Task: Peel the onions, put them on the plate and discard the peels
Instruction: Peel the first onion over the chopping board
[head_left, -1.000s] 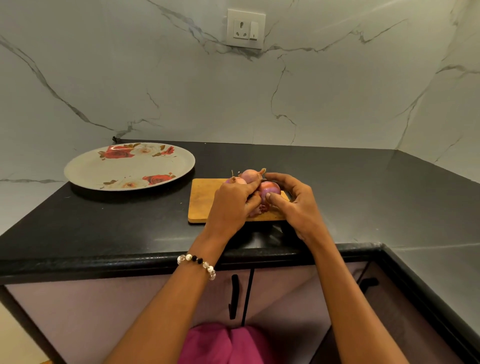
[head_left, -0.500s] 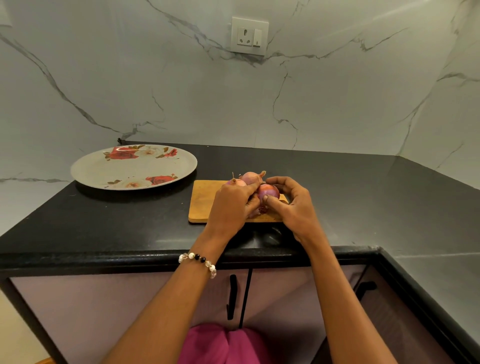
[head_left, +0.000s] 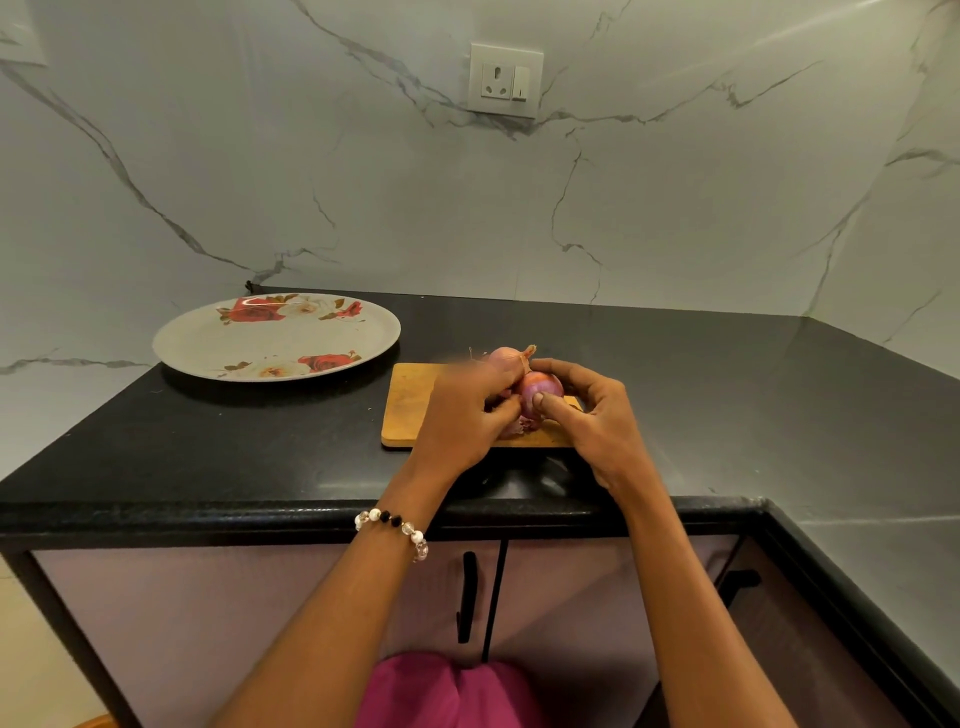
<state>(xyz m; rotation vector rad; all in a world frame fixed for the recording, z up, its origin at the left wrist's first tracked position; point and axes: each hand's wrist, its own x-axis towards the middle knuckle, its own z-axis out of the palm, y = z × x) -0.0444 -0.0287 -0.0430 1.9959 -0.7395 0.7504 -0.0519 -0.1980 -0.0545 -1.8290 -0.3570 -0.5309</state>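
Observation:
A purple onion (head_left: 546, 391) is held just above the wooden cutting board (head_left: 410, 402). My right hand (head_left: 592, 415) grips it, thumb on its front and fingers curled over its top. My left hand (head_left: 462, 415) is at the onion's left side, fingers curled on its skin; it looks blurred. Loose purple peel (head_left: 524, 425) lies on the board under the onion. A second, unpeeled onion (head_left: 506, 357) sits on the board behind my hands; part of it is hidden. The flowered plate (head_left: 208, 338) stands to the left on the black counter.
The black counter (head_left: 727, 395) runs right into a corner and has a rounded front edge. Marble walls rise behind, with a socket (head_left: 505, 80) above. Cabinet doors with black handles (head_left: 467, 597) are below the counter.
The camera has tilted a little. My left hand's fingers have shifted along the onion's left side and now blur with motion. My right hand keeps its grip on the onion.

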